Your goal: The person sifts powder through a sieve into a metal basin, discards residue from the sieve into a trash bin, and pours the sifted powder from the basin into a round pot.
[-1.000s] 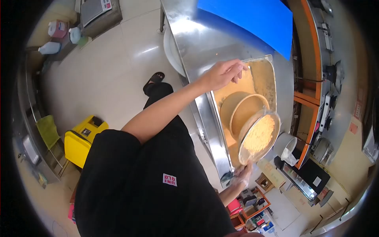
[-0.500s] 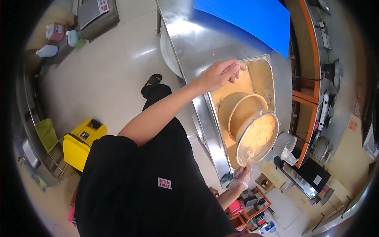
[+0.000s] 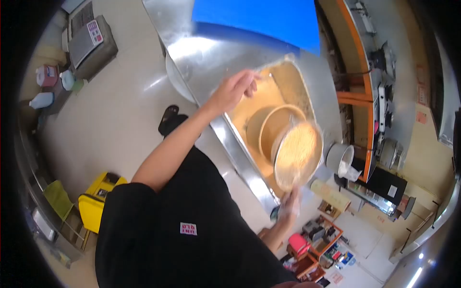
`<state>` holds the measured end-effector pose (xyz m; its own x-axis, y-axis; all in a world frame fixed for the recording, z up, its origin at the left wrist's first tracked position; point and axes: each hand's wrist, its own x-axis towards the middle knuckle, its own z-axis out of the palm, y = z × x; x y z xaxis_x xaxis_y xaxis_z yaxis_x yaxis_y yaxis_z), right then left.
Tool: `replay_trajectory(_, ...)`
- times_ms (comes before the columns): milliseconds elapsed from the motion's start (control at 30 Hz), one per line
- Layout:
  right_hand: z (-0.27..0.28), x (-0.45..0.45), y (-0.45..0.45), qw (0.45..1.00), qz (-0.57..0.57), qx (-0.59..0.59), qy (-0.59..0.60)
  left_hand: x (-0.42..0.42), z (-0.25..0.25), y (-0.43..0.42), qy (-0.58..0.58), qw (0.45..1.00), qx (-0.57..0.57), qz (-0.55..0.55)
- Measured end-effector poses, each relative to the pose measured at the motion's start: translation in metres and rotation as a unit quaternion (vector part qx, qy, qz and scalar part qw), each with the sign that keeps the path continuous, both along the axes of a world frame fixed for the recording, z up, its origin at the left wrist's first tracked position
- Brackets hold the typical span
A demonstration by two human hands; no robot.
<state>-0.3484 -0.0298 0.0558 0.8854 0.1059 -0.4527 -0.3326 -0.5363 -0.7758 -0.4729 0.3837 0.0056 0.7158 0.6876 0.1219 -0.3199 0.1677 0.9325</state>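
Observation:
My right hand (image 3: 290, 205), in a clear plastic glove, is closed on the handle of a round sieve (image 3: 297, 156). Orange-yellow powder or crumbs lie in the sieve. It is tilted partly over a round pot or ring (image 3: 261, 128) coated in the same powder, whose base I cannot see. Both are at a rectangular metal tray (image 3: 300, 86) dusted with powder. My bare left hand (image 3: 235, 90) hovers over the tray's near-left side, its fingers loosely bent and holding nothing visible. Motion blurs its fingertips and the sieve.
The tray stands on a steel table (image 3: 216, 60) with a blue board (image 3: 259, 21) at its far side. A white pot (image 3: 339, 158) is right of the sieve. A yellow bin (image 3: 91, 206), a scale (image 3: 89, 41) and several jugs are at the left.
The view has turned, so the table and tray appear farther left. My right hand still grips the sieve, which is now more blurred. My left hand stays over the same side of the tray.

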Motion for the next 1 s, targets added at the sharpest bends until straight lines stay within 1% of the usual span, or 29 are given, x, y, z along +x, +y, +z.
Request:
replay_trajectory(67,0.058,-0.032,0.028,0.995,-0.041,0.01,0.094,0.002,-0.005,-0.007,0.003,1.0,-0.018,-0.001)
replay_trajectory(100,0.045,-0.027,0.026,0.995,-0.047,0.013,0.086,0.004,-0.008,-0.008,0.004,1.0,-0.027,-0.008)
replay_trajectory(167,-0.037,0.02,-0.005,0.997,-0.015,0.076,-0.007,0.006,-0.008,-0.005,0.002,1.0,-0.029,-0.009)
replay_trajectory(200,-0.057,0.032,-0.027,0.997,-0.014,0.08,-0.008,0.004,-0.005,-0.011,0.002,0.999,-0.032,-0.013)
replay_trajectory(267,-0.003,0.006,-0.014,0.999,0.006,-0.006,0.052,0.002,0.0,0.005,0.0,1.0,-0.02,0.002)
replay_trajectory(333,0.046,-0.012,0.022,0.995,0.0,-0.046,0.083,0.001,-0.001,-0.004,0.008,0.999,-0.035,0.01)
replay_trajectory(367,0.018,-0.003,0.025,1.0,0.004,-0.003,0.03,0.003,-0.002,-0.002,0.0,1.0,-0.02,0.005)
replay_trajectory(400,-0.026,0.013,0.02,0.999,0.008,0.035,-0.024,0.005,-0.002,0.0,-0.007,1.0,-0.009,0.0)
replay_trajectory(433,-0.03,0.008,0.005,0.999,0.006,0.032,-0.027,0.004,-0.004,-0.006,-0.013,1.0,-0.004,-0.003)
replay_trajectory(467,-0.033,0.003,-0.009,0.999,0.005,0.028,-0.03,-0.001,-0.009,-0.018,-0.008,1.0,-0.028,-0.01)
replay_trajectory(533,0.017,-0.011,-0.001,0.999,0.017,-0.019,0.045,0.006,-0.015,-0.005,-0.018,0.999,-0.046,0.004)
replay_trajectory(567,0.044,-0.011,0.01,0.995,0.027,-0.049,0.081,0.008,-0.011,0.004,-0.021,0.999,-0.033,0.009)
replay_trajectory(600,0.066,-0.023,0.032,0.992,-0.011,-0.045,0.116,0.006,-0.008,0.001,-0.018,0.999,-0.031,0.009)
replay_trajectory(633,0.045,-0.019,0.029,0.998,0.023,0.009,0.053,0.002,-0.004,-0.004,-0.011,1.0,-0.027,-0.002)
replay_trajectory(667,0.007,-0.009,0.016,0.996,0.055,0.064,-0.013,0.001,0.0,-0.004,0.002,1.0,-0.016,-0.002)
replay_trajectory(700,-0.017,0.004,0.009,0.986,0.091,0.116,-0.081,-0.001,0.0,-0.006,0.001,1.0,-0.017,-0.004)
replay_trajectory(733,-0.015,0.022,0.016,0.999,0.025,0.035,0.012,-0.003,-0.001,-0.008,-0.002,1.0,-0.018,-0.005)
replay_trajectory(767,0.002,0.011,0.003,0.999,0.021,0.016,0.034,-0.001,0.002,-0.004,-0.008,1.0,-0.014,-0.005)
replay_trajectory(800,0.037,-0.011,0.003,0.998,0.027,0.004,0.05,0.002,0.004,0.005,-0.005,1.0,-0.012,-0.003)
replay_trajectory(833,0.056,-0.02,0.002,0.997,0.032,-0.012,0.068,0.003,0.004,0.004,0.001,1.0,-0.015,0.001)
replay_trajectory(867,0.05,-0.015,-0.003,0.993,0.005,-0.081,0.086,0.0,0.002,-0.001,0.013,1.0,-0.025,-0.001)
replay_trajectory(933,0.001,0.005,0.01,0.998,0.026,0.058,0.013,0.0,0.002,0.002,0.007,1.0,-0.014,-0.002)
replay_trajectory(967,-0.009,0.007,0.007,0.992,0.032,0.121,-0.026,0.0,0.002,-0.005,0.003,1.0,-0.014,-0.005)
replay_trajectory(1000,0.0,-0.001,-0.013,0.996,0.059,0.059,-0.038,-0.001,0.0,-0.014,0.009,0.999,-0.027,-0.016)
